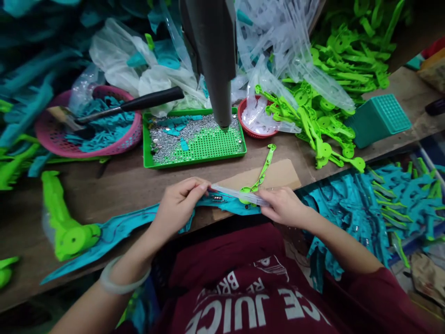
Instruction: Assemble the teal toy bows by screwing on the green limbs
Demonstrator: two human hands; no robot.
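Observation:
Between my two hands I hold a narrow translucent plastic strip (232, 191) above a long blue plastic part (134, 221). My left hand (182, 197) pinches the strip's left end, and my right hand (283, 204) grips its right end. Small metal pieces and a thin wire show in the blue part under the strip. A bright green arm piece (267, 166) stands out from the blue part beside my right hand. At the blue part's left lies a bulky green piece (67, 227), with a wire running near it. My fingers cover the strip's ends.
A green tray (194, 162) holds many screws. Behind it hangs a dark power-driver-like tool (217, 55). A hammer (139, 99) rests across a pink basket (86, 150). Green parts (323, 125) are heaped near a red bowl (257, 133); blue parts (347, 204) fill the right side.

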